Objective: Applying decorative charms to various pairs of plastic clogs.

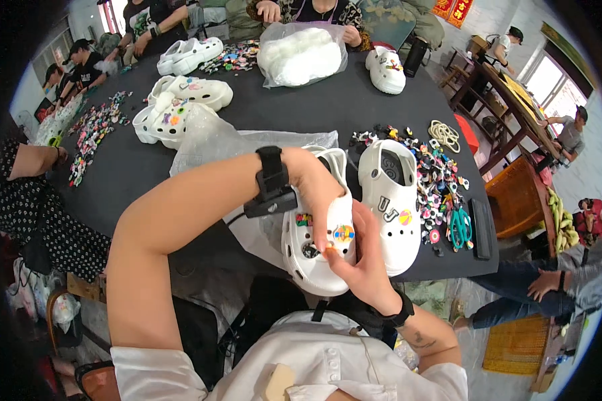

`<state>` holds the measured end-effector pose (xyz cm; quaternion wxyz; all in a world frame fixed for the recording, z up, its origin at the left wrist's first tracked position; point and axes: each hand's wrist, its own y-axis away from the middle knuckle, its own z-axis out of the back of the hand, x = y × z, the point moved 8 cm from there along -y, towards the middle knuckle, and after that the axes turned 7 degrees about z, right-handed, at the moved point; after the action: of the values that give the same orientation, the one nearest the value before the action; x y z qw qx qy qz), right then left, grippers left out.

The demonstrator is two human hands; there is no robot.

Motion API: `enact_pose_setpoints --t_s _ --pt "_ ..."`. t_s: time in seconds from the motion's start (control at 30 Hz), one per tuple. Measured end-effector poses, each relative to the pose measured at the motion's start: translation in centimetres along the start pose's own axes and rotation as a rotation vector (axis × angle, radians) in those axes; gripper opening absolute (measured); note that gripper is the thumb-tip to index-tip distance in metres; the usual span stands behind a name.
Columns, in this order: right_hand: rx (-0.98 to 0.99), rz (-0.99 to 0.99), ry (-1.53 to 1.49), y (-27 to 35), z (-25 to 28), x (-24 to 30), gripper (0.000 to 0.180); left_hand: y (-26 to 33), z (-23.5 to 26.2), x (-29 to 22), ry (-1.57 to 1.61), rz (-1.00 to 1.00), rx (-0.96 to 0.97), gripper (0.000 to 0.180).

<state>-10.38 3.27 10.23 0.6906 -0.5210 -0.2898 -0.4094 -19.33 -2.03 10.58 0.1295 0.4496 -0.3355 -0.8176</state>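
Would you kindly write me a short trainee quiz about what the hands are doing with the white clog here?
1. True or false: both hands grip the white clog.
2. Which lies right of the second clog? A) charm pile B) bagged clogs C) a chair
3. What tool with teal handles lies beside the black phone?

Key:
1. True: the left hand grips from above, the right hand from below.
2. A, the charm pile.
3. Scissors.
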Motion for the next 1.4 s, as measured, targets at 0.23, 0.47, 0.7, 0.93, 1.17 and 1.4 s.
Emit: enact_pose_setpoints --t_s 0.23,0.47,0.7,0.93,1.17,1.4 --pt "-0.091 0.0 0.01 0.7 3.3 3.1 0.063 2.2 -0.9 -1.3 0.276 -0.069 -0.376 0.034" --pt "-0.18 0.214 0.492 1.2 4.8 6.0 0.027 5.2 -4.9 -1.1 0.499 -0.236 -1.148 0.047" --pt "-0.177 0.214 0.442 2.8 4.3 5.4 0.025 5.0 -6.4 -0.9 0.376 -0.275 -1.24 0.047" --pt "-0.197 0.228 0.43 3.0 4.0 5.9 0.021 4.3 -7.1 -0.2 0.472 -0.307 -1.147 0.044" --pt "-0.192 0.211 0.488 2.7 3.6 6.3 0.02 5.1 -7.3 -0.4 0.489 -0.373 -1.183 0.044" --pt "-0.125 0.065 0.432 2.8 3.7 5.5 0.044 5.1 -7.6 -0.2 0.452 -0.372 -1.215 0.047"
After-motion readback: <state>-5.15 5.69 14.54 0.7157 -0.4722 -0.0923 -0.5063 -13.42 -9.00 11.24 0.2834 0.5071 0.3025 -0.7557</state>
